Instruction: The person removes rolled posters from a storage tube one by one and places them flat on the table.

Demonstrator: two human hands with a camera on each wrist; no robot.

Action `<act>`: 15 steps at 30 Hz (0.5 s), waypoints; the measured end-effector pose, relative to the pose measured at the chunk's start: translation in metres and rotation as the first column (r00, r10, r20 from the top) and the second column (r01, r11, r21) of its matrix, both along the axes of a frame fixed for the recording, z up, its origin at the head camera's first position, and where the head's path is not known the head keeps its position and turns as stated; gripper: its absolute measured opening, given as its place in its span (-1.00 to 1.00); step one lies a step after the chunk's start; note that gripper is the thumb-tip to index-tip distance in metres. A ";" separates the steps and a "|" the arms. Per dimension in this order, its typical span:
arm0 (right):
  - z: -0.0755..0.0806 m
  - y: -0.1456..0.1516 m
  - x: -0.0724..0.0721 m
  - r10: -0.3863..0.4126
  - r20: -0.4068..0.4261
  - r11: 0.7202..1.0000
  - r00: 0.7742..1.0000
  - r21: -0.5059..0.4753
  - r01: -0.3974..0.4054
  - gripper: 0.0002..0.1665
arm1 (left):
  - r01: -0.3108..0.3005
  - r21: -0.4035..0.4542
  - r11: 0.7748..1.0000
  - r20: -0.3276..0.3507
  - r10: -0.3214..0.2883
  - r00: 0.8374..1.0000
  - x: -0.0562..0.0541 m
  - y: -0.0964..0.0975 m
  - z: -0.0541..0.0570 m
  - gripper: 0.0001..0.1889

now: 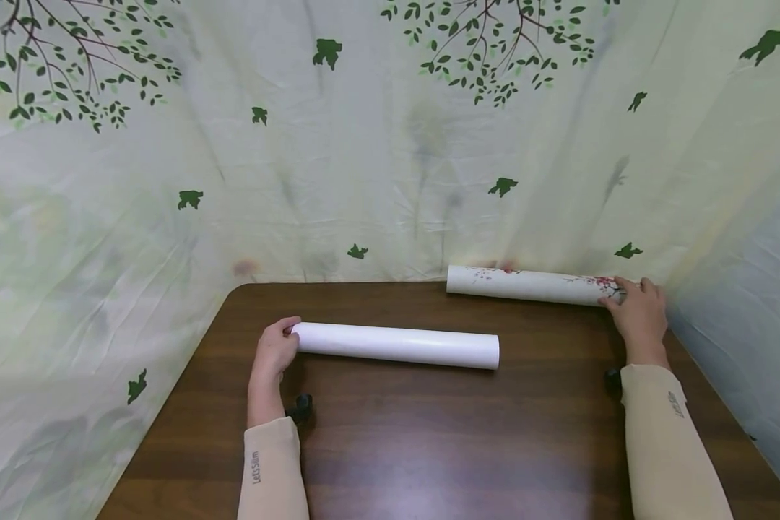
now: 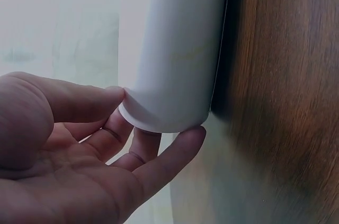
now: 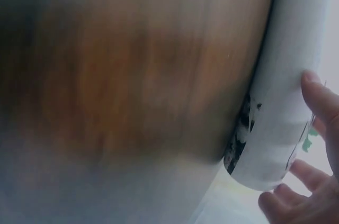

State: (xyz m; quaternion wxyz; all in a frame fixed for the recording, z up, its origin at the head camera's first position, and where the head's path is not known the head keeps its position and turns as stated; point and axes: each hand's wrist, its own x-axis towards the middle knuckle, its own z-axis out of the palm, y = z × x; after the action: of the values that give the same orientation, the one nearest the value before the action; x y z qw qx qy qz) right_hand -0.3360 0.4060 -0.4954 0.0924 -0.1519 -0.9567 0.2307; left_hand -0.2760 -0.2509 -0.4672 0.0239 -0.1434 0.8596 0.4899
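A plain white paper roll [image 1: 396, 344] lies across the brown table, slightly tilted in the head view. At its left end my left hand [image 1: 278, 348] grips the rim; in the left wrist view the thumb [image 2: 95, 102] presses one side and the other fingers curl about the open end. Farther back, along the table's rear edge, is a second white roll [image 1: 526, 285] printed with red blossoms and dark branches. My right hand [image 1: 640, 314] holds this one by its right end, its thumb [image 3: 318, 94] on the near side and the fingertips behind and under the end.
The brown wooden table [image 1: 390, 433] reaches back to a pale curtain [image 1: 377, 159] printed with leaves and branches. Cloth also hangs along the left and right sides. Each wrist wears a small black device [image 1: 301, 408].
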 end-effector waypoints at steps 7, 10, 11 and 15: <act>0.003 -0.012 -0.009 -0.027 0.003 1.000 1.000 -0.012 0.027 -0.20 | 0.013 -0.003 1.000 -0.012 -0.013 1.000 -0.002 0.002 -0.001 -0.47; 0.004 -0.015 -0.012 -0.027 0.003 0.999 1.000 -0.019 0.027 -0.20 | 0.018 -0.006 1.000 -0.016 -0.018 1.000 -0.004 0.003 -0.001 -0.47; 0.004 -0.016 -0.013 -0.028 0.004 0.999 1.000 -0.021 0.028 -0.20 | 0.019 -0.006 1.000 -0.017 -0.019 1.000 -0.004 0.004 -0.001 -0.47; 0.004 -0.017 -0.015 -0.023 0.003 1.000 1.000 -0.008 0.023 -0.18 | 0.025 -0.021 0.999 -0.026 -0.026 0.999 -0.006 0.007 -0.002 -0.48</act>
State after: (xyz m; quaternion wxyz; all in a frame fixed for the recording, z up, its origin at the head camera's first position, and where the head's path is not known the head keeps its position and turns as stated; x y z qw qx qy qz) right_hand -0.3512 0.3891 -0.4915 0.0931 -0.1635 -0.9540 0.2334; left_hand -0.2817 -0.2440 -0.4694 0.0172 -0.1263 0.8666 0.4824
